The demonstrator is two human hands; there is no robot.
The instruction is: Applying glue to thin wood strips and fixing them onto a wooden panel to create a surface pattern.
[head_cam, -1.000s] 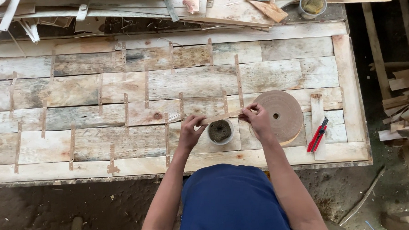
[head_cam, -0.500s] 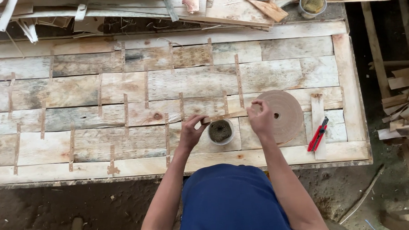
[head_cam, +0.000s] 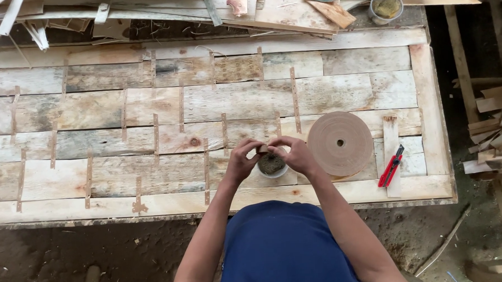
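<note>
My left hand (head_cam: pixel 242 161) and my right hand (head_cam: pixel 297 155) meet just above a small white cup (head_cam: pixel 272 166) with a dark, damp pad inside. Between the fingertips of both hands is a short piece of brown paper tape (head_cam: pixel 261 149), partly hidden by my fingers. A large flat roll of the same brown tape (head_cam: pixel 340 143) lies just right of my right hand. All of this rests on a wide sheet of pale wood veneer pieces (head_cam: pixel 150 111), joined by thin brown tape strips.
A red utility knife (head_cam: pixel 391 166) lies right of the roll near the table's front edge. Loose veneer scraps (head_cam: pixel 146 14) and a round tin (head_cam: pixel 386 6) sit along the far side. Stacked wood offcuts (head_cam: pixel 495 132) stand at the right, with dirt floor below.
My hands, earlier apart with a tape strip stretched between them beside the roll, have come together over the cup. The right hand has moved left, off the roll.
</note>
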